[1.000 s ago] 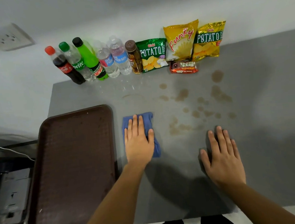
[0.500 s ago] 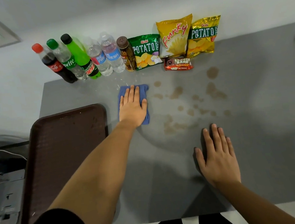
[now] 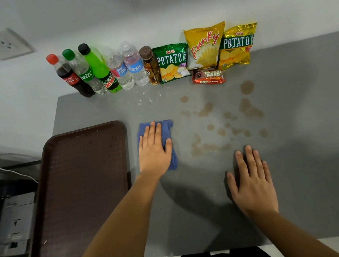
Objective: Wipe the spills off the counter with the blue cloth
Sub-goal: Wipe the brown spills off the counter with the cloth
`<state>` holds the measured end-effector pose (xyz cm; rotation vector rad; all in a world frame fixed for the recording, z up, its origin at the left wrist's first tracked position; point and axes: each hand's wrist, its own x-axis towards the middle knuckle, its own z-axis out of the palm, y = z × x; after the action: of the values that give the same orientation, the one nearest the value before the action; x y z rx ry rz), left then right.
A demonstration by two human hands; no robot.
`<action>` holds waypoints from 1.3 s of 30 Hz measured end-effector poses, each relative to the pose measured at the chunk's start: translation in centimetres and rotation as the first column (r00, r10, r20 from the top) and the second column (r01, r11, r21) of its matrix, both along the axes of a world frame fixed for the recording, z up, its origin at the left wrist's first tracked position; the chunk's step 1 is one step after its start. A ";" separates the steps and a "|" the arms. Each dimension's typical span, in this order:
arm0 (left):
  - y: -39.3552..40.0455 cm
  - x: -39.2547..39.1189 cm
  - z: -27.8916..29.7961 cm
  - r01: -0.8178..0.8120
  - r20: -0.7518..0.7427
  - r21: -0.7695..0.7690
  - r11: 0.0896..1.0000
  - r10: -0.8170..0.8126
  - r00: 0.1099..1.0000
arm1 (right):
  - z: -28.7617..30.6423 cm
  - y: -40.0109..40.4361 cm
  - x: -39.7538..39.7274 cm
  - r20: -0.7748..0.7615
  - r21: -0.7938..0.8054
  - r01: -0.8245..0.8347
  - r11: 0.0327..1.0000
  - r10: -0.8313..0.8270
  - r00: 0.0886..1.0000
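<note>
The blue cloth (image 3: pixel 168 128) lies flat on the grey counter (image 3: pixel 300 158), just right of the tray. My left hand (image 3: pixel 154 151) presses on it with fingers spread, palm down, covering most of it. Brown spills (image 3: pixel 225 124) dot the counter to the right of the cloth, from near the snack bags down to a smear at mid-counter. A few clear droplets (image 3: pixel 148 98) sit in front of the bottles. My right hand (image 3: pixel 250 182) rests flat on the counter below the spills, holding nothing.
A dark brown tray (image 3: pixel 82 194) overhangs the counter's left edge. Along the back wall stand several bottles (image 3: pixel 103 72), three chip bags (image 3: pixel 204 46) and a fudge bar pack (image 3: pixel 208 77). A wall socket (image 3: pixel 4 45) is at upper left.
My left hand pushed the cloth away toward the bottles, then pulled it back toward me to beside the tray's top corner. The right hand has stayed in place.
</note>
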<state>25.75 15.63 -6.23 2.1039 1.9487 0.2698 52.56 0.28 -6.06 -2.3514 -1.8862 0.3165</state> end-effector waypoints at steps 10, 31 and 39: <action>9.7 1.6 0.7 0.039 -0.097 -0.082 0.996 -0.047 0.994 | -1.0 0.0 0.1 0.035 0.008 0.003 1.000 -0.003 0.999; -1.0 0.6 0.1 0.035 -0.086 -0.019 0.999 -0.036 0.996 | -0.9 -0.1 0.3 0.005 0.019 -0.007 1.000 0.007 1.000; 1.8 6.6 0.4 0.039 -0.089 -0.050 0.998 -0.043 0.995 | -0.7 -0.1 0.2 -0.001 0.010 -0.011 1.000 0.011 1.000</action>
<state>32.37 17.39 -5.83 2.1573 1.9384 0.1210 52.74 0.18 -6.78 -2.3345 -1.8959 0.3084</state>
